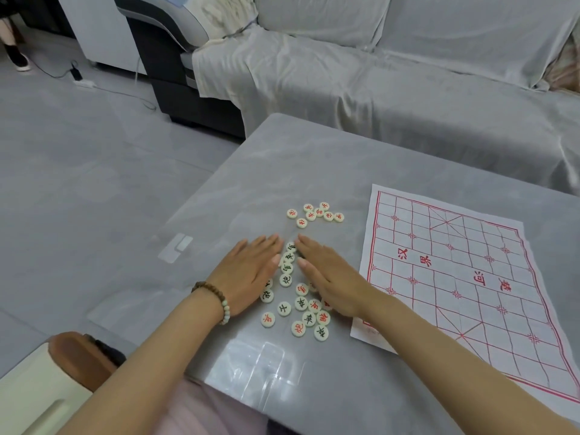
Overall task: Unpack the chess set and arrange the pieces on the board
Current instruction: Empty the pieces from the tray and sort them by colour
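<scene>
Left hand (248,271) and right hand (326,277) flat, fingers straight, gripping nothing. Loose chess pieces (287,267) penned between them, a red-marked cluster (310,215) just beyond the fingertips, paper board (455,277) lying right of the right hand.

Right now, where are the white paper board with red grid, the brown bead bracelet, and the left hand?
White paper board with red grid (452,271): head view, grid centre.
Brown bead bracelet (219,295): head view, wrist beads.
Left hand (248,271): head view, back of hand.
</scene>
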A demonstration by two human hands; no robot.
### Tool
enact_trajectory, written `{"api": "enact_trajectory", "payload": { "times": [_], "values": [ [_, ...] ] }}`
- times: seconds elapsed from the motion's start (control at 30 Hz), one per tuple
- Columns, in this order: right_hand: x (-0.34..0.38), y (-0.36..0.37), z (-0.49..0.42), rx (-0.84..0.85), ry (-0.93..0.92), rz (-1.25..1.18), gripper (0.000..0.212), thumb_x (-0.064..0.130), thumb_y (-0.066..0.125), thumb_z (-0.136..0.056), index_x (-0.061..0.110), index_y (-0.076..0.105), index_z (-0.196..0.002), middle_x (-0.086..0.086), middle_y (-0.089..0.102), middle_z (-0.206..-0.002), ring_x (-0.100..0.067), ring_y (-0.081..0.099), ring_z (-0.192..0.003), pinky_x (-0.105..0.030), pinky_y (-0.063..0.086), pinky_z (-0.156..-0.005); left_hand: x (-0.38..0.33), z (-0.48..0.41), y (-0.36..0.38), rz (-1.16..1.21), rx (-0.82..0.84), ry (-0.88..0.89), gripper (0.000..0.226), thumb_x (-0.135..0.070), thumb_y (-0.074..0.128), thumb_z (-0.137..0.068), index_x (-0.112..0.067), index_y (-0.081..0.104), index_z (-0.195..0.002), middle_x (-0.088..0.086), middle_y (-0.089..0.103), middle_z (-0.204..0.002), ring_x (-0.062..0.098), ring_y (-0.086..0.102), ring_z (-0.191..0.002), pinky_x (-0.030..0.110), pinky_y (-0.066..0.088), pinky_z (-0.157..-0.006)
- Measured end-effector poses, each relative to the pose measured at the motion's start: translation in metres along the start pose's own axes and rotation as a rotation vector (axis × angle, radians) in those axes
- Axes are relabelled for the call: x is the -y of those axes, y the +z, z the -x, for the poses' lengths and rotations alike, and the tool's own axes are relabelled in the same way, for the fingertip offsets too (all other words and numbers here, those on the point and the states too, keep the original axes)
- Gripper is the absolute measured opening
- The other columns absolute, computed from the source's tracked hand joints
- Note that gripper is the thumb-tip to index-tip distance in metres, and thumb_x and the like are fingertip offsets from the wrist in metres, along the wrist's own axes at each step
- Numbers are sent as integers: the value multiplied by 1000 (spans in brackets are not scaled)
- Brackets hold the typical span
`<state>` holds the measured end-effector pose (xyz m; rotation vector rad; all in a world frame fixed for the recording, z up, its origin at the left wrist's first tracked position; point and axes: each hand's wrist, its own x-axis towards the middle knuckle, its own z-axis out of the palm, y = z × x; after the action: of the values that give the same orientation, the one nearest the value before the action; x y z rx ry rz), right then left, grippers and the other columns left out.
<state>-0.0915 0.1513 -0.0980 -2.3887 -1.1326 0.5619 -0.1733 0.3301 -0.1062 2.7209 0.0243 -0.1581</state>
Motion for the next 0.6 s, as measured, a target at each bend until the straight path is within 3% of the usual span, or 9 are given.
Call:
{"api": "enact_trajectory", "payload": {
  "times": [0.13,0.3,0.43,0.6],
  "values": [
    [21,7,-11,33,-13,-140,52,40,19,-101,20,16,-149,9,10,-157,-1,6,-142,-14,-1,-110,8,27,2,139,-70,4,56,-48,10,-95,-27,14,-147,-18,8,-151,-4,1,-139,21,1,-116],
    [10,-6,24,-170,90,-350,50,51,17,-97,37,29,-144,24,27,-148,10,21,-132,-11,11,-106,13,60,1,217,-168,-81,64,-54,4,-89,-28,14,-147,-22,4,-149,-10,-3,-136,10,-4,-109],
    [7,1,59,-80,21,-205,49,47,18,-97,38,27,-144,28,23,-147,22,14,-129,-1,5,-105,0,75,15,70,-97,-69,88,-73,-26,-68,-31,-4,-142,-21,-8,-149,-6,-14,-136,16,-10,-111],
    [6,18,66,34,-90,71,57,46,11,-95,29,16,-149,20,6,-155,11,-6,-139,-20,-9,-115,-8,83,23,-74,-82,-95,89,-67,-40,-58,-33,-16,-137,-20,-16,-149,-2,-23,-136,23,-14,-113]
  ]
}}
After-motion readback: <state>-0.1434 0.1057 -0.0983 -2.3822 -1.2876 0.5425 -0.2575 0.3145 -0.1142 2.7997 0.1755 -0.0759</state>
